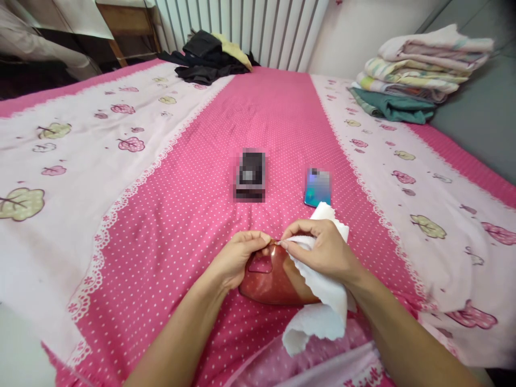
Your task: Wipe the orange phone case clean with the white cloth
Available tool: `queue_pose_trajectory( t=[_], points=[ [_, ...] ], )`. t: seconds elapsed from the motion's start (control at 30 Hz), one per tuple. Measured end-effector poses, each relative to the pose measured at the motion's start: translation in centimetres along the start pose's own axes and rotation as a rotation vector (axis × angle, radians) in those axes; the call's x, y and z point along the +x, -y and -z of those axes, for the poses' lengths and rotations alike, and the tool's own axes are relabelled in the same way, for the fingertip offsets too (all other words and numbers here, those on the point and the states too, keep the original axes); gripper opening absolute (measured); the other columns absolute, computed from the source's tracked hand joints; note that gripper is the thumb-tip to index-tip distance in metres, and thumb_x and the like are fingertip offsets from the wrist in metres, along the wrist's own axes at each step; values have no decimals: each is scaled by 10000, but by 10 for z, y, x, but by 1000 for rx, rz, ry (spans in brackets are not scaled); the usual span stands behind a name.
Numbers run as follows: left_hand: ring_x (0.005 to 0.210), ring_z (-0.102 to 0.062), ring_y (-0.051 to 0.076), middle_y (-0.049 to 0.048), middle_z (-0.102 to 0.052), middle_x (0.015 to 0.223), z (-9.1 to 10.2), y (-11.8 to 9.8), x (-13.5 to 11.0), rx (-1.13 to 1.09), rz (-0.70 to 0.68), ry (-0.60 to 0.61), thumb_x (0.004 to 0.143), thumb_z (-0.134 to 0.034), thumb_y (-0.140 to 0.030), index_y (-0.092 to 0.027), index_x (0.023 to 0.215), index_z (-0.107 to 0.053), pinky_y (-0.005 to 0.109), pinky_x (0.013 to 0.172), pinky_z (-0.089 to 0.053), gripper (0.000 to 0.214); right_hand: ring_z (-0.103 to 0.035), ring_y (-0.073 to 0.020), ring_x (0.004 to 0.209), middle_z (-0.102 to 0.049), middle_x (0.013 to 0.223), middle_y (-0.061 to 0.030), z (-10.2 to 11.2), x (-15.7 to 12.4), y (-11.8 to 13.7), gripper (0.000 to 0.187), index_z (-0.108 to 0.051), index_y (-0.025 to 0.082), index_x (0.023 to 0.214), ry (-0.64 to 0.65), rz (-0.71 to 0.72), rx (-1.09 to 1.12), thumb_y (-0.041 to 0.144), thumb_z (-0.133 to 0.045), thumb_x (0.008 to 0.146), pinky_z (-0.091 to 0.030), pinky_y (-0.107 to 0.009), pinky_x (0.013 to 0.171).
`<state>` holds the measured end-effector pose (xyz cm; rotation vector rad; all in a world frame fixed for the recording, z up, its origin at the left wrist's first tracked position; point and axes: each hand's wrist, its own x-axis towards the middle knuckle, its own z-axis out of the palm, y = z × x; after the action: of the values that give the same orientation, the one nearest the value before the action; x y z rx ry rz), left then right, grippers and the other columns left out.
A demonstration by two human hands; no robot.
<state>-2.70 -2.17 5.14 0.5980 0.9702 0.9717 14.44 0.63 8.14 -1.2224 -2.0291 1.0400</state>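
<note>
Left hand (236, 257) pinches reddish translucent case (274, 285) by its edge; right hand (322, 248) pinches white cloth (334, 293) there.

White cloth (332, 298) in right fingers (307, 225)

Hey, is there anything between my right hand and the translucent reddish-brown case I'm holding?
Yes, the white cloth. It is pinched in the right hand and hangs over the right end of the translucent case. Nothing visible separates the left hand from the case's edge.
</note>
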Motion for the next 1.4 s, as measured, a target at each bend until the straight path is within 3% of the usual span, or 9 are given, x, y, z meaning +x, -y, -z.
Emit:
queue_pose_trajectory(
  t=[0.23, 0.47, 0.7, 0.83, 1.0, 1.23, 1.4],
  points=[
    [538, -477, 100, 10, -568, 531, 0, 2, 0, 69, -34, -24, 600, -757, -377, -129, 517, -611, 236, 583, -356, 300, -664, -183, 767, -715, 791, -37, -1, 2, -5, 50, -658, 178, 708, 56, 92, 108, 216, -644, 736, -503, -297, 736],
    [507, -464, 92, -4, -546, 503, -3, 4, 0, 104, -76, -51, 641, -719, -383, -141, 502, -588, 239, 584, -341, 308, -631, -158, 621, -686, 681, -2, -15, -3, -5, 99, -627, 202, 709, -95, -3, -139, 277, -625, 773, -457, -267, 608],
    [509, -478, 102, 4, -557, 499, -4, 5, 0, 93, -78, -38, 651, -707, -390, -146, 510, -580, 244, 580, -341, 310, -602, -149, 569, -674, 678, -9, -20, -6, -2, 108, -563, 206, 718, -195, 67, -293, 268, -567, 807, -407, -255, 549],
    [506, -481, 97, 1, -554, 498, -5, 5, -1, 86, -93, -38, 637, -720, -389, -142, 508, -581, 238, 574, -346, 311, -589, -136, 550, -649, 640, 0, -20, -6, -1, 99, -533, 204, 692, -216, 117, -298, 217, -561, 787, -401, -242, 542],
    [504, -487, 89, 0, -563, 525, -6, 4, 0, 84, -93, -63, 618, -734, -394, -129, 531, -596, 229, 566, -378, 312, -585, -124, 531, -630, 607, 21, -18, -4, -4, 99, -538, 200, 668, -281, 72, -206, 197, -578, 758, -415, -226, 528],
    [488, -491, 84, -14, -558, 560, -3, 5, 2, 28, -102, -156, 591, -764, -409, -126, 566, -576, 226, 524, -419, 341, -618, -144, 600, -647, 647, 14, -3, 0, -5, 89, -583, 193, 694, -514, 19, -104, 234, -639, 749, -464, -248, 585],
    [504, -508, 85, -10, -575, 562, -4, 5, 2, -3, -145, -170, 571, -784, -389, -119, 573, -598, 220, 542, -427, 328, -623, -138, 631, -679, 682, 10, -6, -3, -1, 49, -659, 202, 699, -287, 144, -105, 195, -652, 747, -465, -245, 612]
  ],
)
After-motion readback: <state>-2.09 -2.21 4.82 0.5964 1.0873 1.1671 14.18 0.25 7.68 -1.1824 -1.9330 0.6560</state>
